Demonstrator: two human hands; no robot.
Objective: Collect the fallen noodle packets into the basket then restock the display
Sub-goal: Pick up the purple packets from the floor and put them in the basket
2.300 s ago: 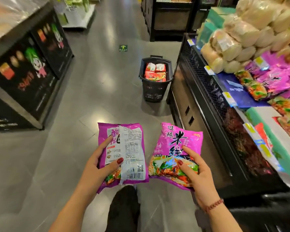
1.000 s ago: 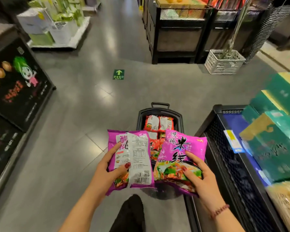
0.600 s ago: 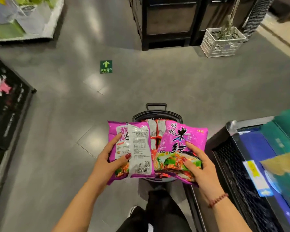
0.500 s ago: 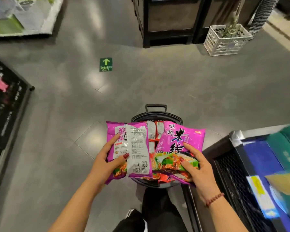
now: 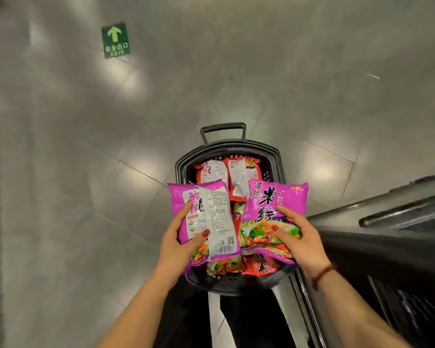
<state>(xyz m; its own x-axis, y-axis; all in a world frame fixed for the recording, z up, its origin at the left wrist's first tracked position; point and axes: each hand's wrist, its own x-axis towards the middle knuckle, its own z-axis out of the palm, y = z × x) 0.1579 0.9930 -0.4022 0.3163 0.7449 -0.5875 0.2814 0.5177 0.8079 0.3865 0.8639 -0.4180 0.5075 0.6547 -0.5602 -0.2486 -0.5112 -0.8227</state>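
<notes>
Grey tiled floor fills most of the view, glossy, with patches of lamp glare. A black display stand cuts in from the right edge; only its dark rim and mesh side show, and they are blurred.

A black basket stands on the floor right in front of me, just beside the stand's corner, with its pull handle at the far end. Inside, red packets lie in a loose heap, some back-side up with white label panels. More red ones show at the near end, under what I hold. My dark trousers show below the basket's near rim.

Both hands are over the basket's mouth, one purple packet in each, side by side, inner edges nearly meeting.
- Left purple packet: back up, white nutrition panel and barcode showing.
- Right purple packet: front up, large black characters above a noodle-bowl picture.
- Left hand: clamped on its packet's lower left, thumb on top, forefinger along the left side.
- Right hand: clamped on its packet's lower right, thumb and forefinger on top.

Cannot tell whether either packet touches the heap below.

A green exit sign is stuck to the floor at far left. There is a red bead bracelet on my right wrist.
</notes>
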